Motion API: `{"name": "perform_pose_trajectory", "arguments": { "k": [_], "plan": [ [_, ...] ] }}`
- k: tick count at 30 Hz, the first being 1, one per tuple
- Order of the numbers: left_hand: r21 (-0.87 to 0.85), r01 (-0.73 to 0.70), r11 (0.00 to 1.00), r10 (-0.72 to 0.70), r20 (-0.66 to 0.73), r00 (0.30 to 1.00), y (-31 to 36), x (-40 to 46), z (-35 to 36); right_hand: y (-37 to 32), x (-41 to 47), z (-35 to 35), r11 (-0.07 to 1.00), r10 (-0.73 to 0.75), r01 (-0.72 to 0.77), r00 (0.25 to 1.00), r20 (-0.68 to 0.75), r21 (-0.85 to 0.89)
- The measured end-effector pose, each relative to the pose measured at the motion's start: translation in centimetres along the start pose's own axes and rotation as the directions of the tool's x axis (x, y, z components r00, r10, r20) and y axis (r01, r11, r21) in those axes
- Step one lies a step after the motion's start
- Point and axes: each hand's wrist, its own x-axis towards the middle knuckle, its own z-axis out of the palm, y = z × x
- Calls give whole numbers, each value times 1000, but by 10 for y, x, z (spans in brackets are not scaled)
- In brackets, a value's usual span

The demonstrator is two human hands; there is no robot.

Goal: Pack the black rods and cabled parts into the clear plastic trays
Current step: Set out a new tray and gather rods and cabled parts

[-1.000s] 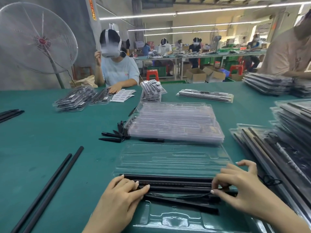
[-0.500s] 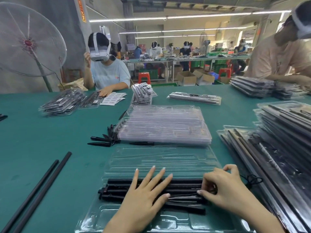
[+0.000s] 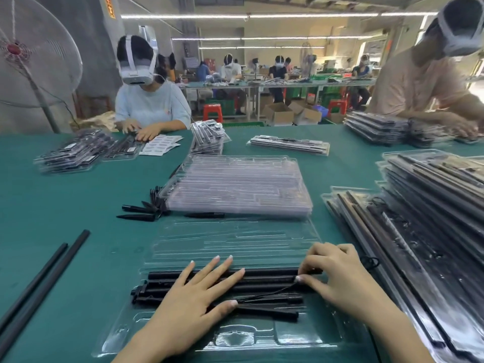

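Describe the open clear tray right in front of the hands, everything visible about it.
The clear plastic tray lies flat on the green table, its hinged lid folded open away from the person. It looks thin, glossy and moulded with long channels. Black rods and a thin cable lie in it. The left hand presses flat on the rods; the right hand pinches their end.

left of the pressing left hand [image 3: 193, 297] the green table [image 3: 65, 205] lies open up to two loose rods [image 3: 44, 273]; filled trays [image 3: 419, 231] crowd the right hand [image 3: 337, 273].
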Motion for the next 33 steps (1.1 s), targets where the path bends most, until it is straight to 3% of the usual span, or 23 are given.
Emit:
{"name": "perform_pose_trajectory", "arguments": {
  "k": [6,9,12,20,25,27,30,33],
  "plan": [
    [-7,0,1000,0,17,1000,1,-2,-3,-3,1,0,981,159,-163,986,-40,-102],
    [-4,5,1000,-5,20,1000,1,-2,-3,-7,2,8,906,307,-288,951,14,-311],
    [-9,3,1000,-3,25,1000,2,-2,-4,-11,7,11,860,362,-324,932,24,-393],
    [29,77,997,-78,37,996,-39,-35,-15,-29,12,29,975,164,-157,986,32,-155],
    [22,101,995,-101,32,994,-55,-45,-20,-42,23,43,998,57,-55,997,-56,38],
    [3,95,995,-95,47,994,-57,-46,-21,-38,21,42,991,-36,50,993,-114,123],
    [-90,97,991,-92,60,994,-52,-46,-26,-34,18,40,973,-185,196,978,-96,121],
    [-138,67,988,-69,-13,998,-34,-49,-33,-40,19,38,972,-232,234,969,-81,19]
  ]
}}
